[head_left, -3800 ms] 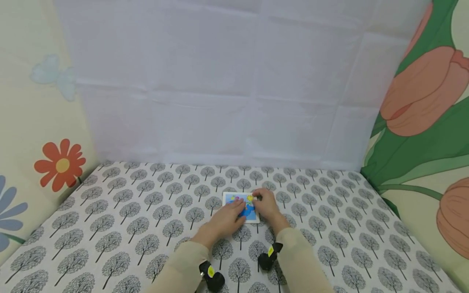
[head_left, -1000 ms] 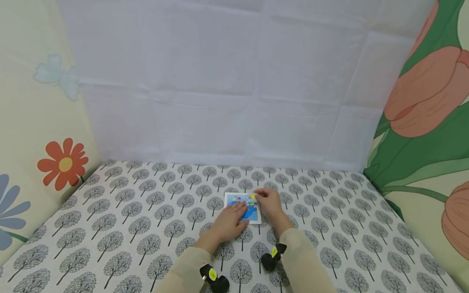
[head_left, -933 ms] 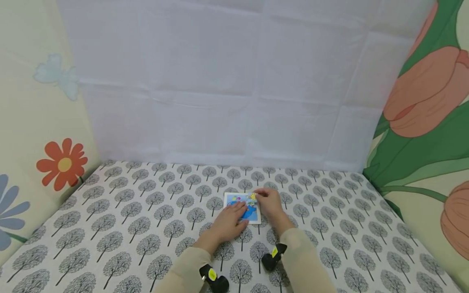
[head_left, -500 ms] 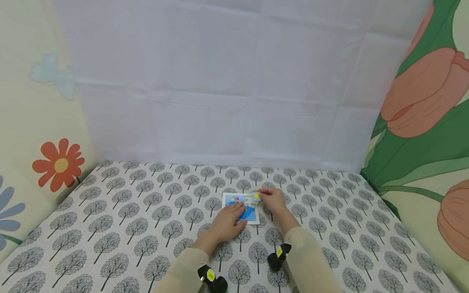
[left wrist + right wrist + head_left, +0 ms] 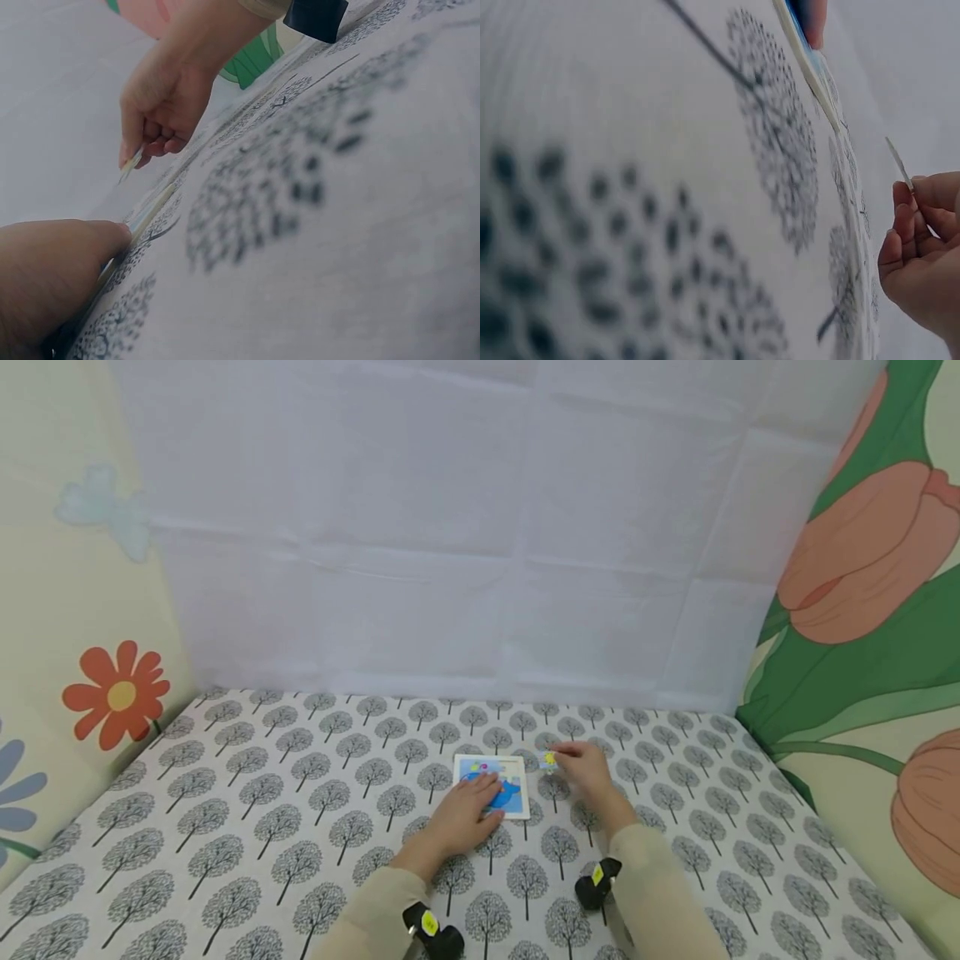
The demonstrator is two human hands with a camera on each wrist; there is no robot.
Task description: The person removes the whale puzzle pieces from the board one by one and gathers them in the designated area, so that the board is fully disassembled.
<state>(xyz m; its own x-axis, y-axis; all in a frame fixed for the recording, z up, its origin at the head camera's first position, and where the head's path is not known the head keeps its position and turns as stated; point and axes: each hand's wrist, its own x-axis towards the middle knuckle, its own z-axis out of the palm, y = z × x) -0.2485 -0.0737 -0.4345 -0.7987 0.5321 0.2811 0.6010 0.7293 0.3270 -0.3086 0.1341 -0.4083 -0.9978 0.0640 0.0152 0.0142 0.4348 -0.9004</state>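
On the cloth lies a flat picture puzzle (image 5: 512,795) with a white border and a blue picture. My left hand (image 5: 460,814) rests on its lower left part with fingers straight, covering some of the picture. To the right of the board, my right hand (image 5: 588,771) pinches a small puzzle piece (image 5: 549,761) bearing a yellow sun. In the right wrist view the piece (image 5: 900,163) shows thin and edge-on between thumb and fingers, apart from the board (image 5: 810,75). A paler patch shows at the board's upper right, where the sun was.
A white cloth (image 5: 300,827) printed with black trees covers the table. Behind it hangs a creased white sheet (image 5: 450,568). Painted flower walls (image 5: 862,693) stand at both sides. Black wrist cameras (image 5: 592,893) are strapped over the sleeves.
My right hand has lifted the sun piece out of the board's upper right corner and carried it right, off the board. The left hand has stayed on the board.
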